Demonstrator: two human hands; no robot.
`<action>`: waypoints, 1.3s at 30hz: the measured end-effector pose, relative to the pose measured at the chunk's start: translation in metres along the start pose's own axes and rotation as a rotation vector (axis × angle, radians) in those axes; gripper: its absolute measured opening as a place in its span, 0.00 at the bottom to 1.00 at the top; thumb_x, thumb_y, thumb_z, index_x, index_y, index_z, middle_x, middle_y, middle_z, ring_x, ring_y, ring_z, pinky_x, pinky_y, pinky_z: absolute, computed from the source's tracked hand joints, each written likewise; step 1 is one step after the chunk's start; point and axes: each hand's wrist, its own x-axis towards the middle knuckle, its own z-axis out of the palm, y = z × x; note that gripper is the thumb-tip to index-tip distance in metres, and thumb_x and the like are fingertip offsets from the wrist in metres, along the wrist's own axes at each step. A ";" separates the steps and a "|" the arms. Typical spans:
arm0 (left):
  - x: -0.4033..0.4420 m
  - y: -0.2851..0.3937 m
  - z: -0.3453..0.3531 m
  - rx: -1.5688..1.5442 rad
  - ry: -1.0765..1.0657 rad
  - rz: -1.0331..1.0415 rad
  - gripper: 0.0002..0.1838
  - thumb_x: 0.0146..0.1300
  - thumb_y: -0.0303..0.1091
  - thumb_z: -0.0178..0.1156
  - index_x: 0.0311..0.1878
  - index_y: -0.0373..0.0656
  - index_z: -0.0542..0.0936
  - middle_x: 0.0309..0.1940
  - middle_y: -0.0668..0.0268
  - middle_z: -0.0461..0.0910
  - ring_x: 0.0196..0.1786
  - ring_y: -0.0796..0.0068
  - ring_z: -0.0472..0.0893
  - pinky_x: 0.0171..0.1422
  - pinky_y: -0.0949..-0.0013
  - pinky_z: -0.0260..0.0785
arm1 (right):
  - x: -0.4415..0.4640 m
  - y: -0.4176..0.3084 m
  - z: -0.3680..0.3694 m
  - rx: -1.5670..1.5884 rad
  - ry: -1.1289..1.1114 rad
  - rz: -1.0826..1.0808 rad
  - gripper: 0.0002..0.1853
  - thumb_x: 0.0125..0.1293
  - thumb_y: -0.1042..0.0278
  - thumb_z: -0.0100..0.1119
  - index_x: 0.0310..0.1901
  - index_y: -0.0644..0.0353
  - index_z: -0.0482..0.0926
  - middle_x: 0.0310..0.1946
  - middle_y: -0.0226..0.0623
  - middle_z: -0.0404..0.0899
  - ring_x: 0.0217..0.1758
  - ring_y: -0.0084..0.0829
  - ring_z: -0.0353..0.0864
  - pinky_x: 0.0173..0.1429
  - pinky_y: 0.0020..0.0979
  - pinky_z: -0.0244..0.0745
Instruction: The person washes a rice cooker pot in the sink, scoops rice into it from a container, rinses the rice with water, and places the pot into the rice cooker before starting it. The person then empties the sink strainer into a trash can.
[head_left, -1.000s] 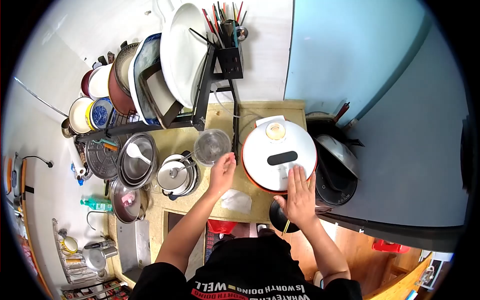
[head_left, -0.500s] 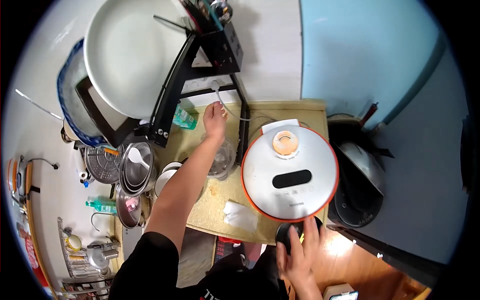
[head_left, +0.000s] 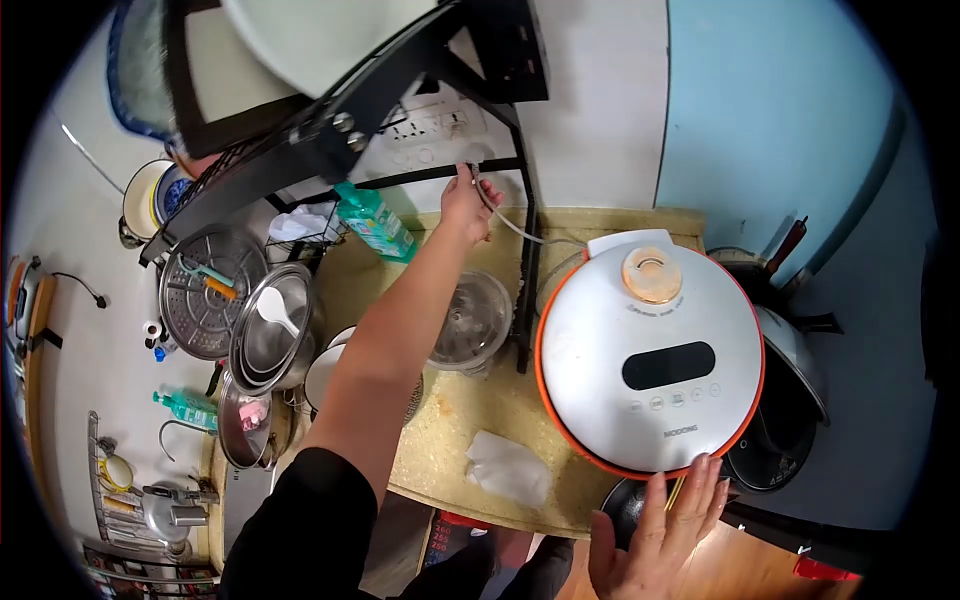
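Observation:
My left hand (head_left: 468,207) reaches to the wall below the socket panel (head_left: 430,124). Its fingers are closed around the plug end of a grey power cord (head_left: 520,235), which runs to the back of a round white electric cooker (head_left: 640,390) with an orange rim. The plug itself is mostly hidden and blurred. At the cooker's front edge my right hand (head_left: 668,535) is spread, fingertips at the rim. Close under it are a dark bowl (head_left: 625,505) and chopsticks (head_left: 676,492), partly covered by the hand.
A black metal rack (head_left: 345,150) overhangs the counter (head_left: 440,460). Near my left arm stand a clear plastic container (head_left: 470,320) and a green bottle (head_left: 376,225). White tissue (head_left: 508,468) lies in front. Steel bowls (head_left: 270,335) are at left; a black pot (head_left: 770,430) is at right.
The view has shifted, bringing the sockets into sight. My left hand has reached farther toward the wall and closed around the cord's plug end. My right hand stays by the cooker's front, fingers spread.

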 end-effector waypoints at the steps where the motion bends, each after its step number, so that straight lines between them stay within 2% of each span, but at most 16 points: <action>1: -0.005 0.005 -0.002 0.001 0.008 0.010 0.22 0.72 0.58 0.51 0.48 0.46 0.71 0.25 0.70 0.69 0.25 0.74 0.69 0.33 0.65 0.72 | -0.002 -0.003 0.002 -0.022 -0.010 0.036 0.37 0.65 0.56 0.61 0.71 0.63 0.63 0.73 0.62 0.55 0.76 0.64 0.53 0.75 0.62 0.44; 4: -0.016 0.024 -0.013 0.045 0.053 0.041 0.25 0.72 0.62 0.47 0.41 0.47 0.72 0.22 0.72 0.64 0.22 0.78 0.63 0.30 0.69 0.67 | 0.002 -0.002 0.014 -0.099 0.020 0.072 0.39 0.63 0.53 0.62 0.72 0.62 0.62 0.72 0.63 0.55 0.76 0.63 0.52 0.75 0.62 0.43; 7: 0.000 0.051 -0.025 0.096 0.044 0.104 0.24 0.72 0.61 0.48 0.41 0.48 0.73 0.21 0.73 0.64 0.21 0.79 0.62 0.26 0.70 0.62 | 0.007 -0.011 0.023 -0.143 -0.029 0.140 0.37 0.63 0.62 0.61 0.71 0.65 0.60 0.72 0.65 0.54 0.76 0.63 0.52 0.76 0.61 0.40; 8: -0.002 0.059 -0.024 0.109 0.070 0.153 0.17 0.74 0.52 0.49 0.40 0.48 0.72 0.21 0.75 0.63 0.20 0.80 0.61 0.23 0.71 0.57 | 0.006 -0.010 0.025 -0.099 -0.091 0.132 0.42 0.62 0.61 0.62 0.74 0.65 0.54 0.74 0.64 0.50 0.78 0.63 0.46 0.77 0.61 0.37; 11: 0.003 0.068 -0.025 0.277 0.029 0.199 0.26 0.71 0.66 0.44 0.36 0.52 0.67 0.19 0.76 0.58 0.19 0.80 0.55 0.24 0.72 0.53 | 0.005 -0.011 0.034 -0.201 -0.108 0.133 0.40 0.63 0.63 0.61 0.73 0.64 0.55 0.74 0.62 0.51 0.78 0.63 0.47 0.77 0.62 0.36; 12: 0.005 0.069 -0.024 0.314 0.022 0.198 0.26 0.72 0.67 0.41 0.34 0.53 0.66 0.18 0.77 0.56 0.17 0.81 0.53 0.23 0.73 0.50 | 0.006 -0.012 0.033 -0.206 -0.109 0.146 0.39 0.63 0.62 0.61 0.73 0.64 0.56 0.74 0.61 0.51 0.79 0.62 0.46 0.77 0.62 0.36; 15: 0.011 0.070 -0.026 0.322 0.058 0.246 0.27 0.72 0.69 0.38 0.33 0.54 0.65 0.18 0.77 0.55 0.17 0.81 0.52 0.23 0.73 0.50 | 0.006 -0.011 0.036 -0.219 -0.119 0.175 0.40 0.62 0.62 0.61 0.73 0.64 0.56 0.74 0.63 0.51 0.78 0.64 0.46 0.77 0.63 0.36; 18: 0.014 0.077 -0.032 0.309 -0.018 0.211 0.29 0.71 0.70 0.35 0.32 0.54 0.65 0.18 0.77 0.55 0.18 0.81 0.53 0.22 0.73 0.48 | 0.005 -0.010 0.039 -0.242 -0.091 0.143 0.43 0.57 0.61 0.64 0.73 0.65 0.57 0.73 0.65 0.51 0.78 0.66 0.46 0.76 0.65 0.38; 21: 0.016 0.074 -0.025 0.411 -0.064 0.239 0.29 0.72 0.70 0.34 0.32 0.54 0.65 0.19 0.77 0.56 0.18 0.82 0.54 0.20 0.74 0.46 | 0.009 -0.009 0.033 -0.133 -0.089 0.175 0.39 0.63 0.52 0.62 0.73 0.60 0.61 0.72 0.63 0.56 0.76 0.64 0.52 0.76 0.64 0.41; 24: 0.023 0.072 -0.020 0.441 -0.082 0.288 0.29 0.71 0.70 0.35 0.33 0.53 0.65 0.19 0.77 0.58 0.18 0.83 0.55 0.19 0.74 0.46 | 0.009 -0.009 0.032 -0.107 -0.074 0.170 0.39 0.63 0.52 0.62 0.73 0.59 0.62 0.71 0.63 0.56 0.75 0.64 0.52 0.76 0.65 0.40; 30: 0.026 0.072 -0.022 0.441 -0.078 0.245 0.28 0.71 0.70 0.35 0.33 0.54 0.65 0.19 0.77 0.58 0.17 0.83 0.54 0.19 0.75 0.45 | 0.009 -0.008 0.033 -0.116 -0.059 0.166 0.38 0.63 0.52 0.62 0.72 0.60 0.63 0.71 0.63 0.57 0.75 0.64 0.52 0.76 0.65 0.41; 36: 0.030 0.077 -0.027 0.350 0.045 0.271 0.28 0.72 0.69 0.35 0.32 0.54 0.64 0.19 0.77 0.58 0.17 0.83 0.54 0.19 0.75 0.45 | 0.008 -0.006 0.032 -0.115 -0.086 0.160 0.37 0.63 0.53 0.62 0.71 0.60 0.64 0.71 0.63 0.57 0.74 0.64 0.54 0.75 0.65 0.42; 39: 0.035 0.082 -0.029 0.422 0.045 0.265 0.28 0.72 0.69 0.34 0.31 0.55 0.64 0.19 0.77 0.58 0.16 0.82 0.54 0.19 0.75 0.46 | 0.006 -0.004 0.033 -0.119 -0.079 0.150 0.37 0.63 0.53 0.62 0.71 0.59 0.64 0.70 0.63 0.58 0.74 0.64 0.54 0.75 0.65 0.43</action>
